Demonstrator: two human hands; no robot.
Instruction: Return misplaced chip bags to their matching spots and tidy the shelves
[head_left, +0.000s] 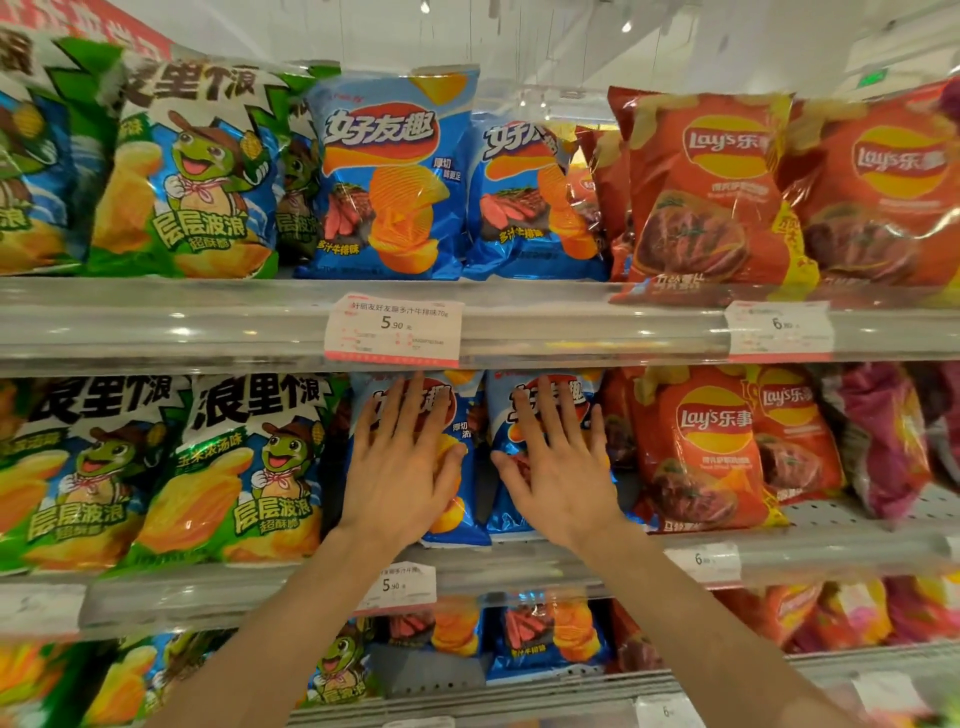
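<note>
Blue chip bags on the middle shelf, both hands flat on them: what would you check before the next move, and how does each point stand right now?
1. Left hand flat on the left blue bag, fingers straight: ok.
2. Right hand flat on the right blue bag: ok.
3. Both bags match the blue bags on the top shelf: ok.
4. Both bags upright behind the shelf rail: ok.
5. Price tag names this flavour: cannot tell, blurred.
6. Red Lay's bags standing straight: not ok, one leans across its neighbour.

Two blue chip bags (470, 467) stand upright, side by side, mid-shelf.
</note>
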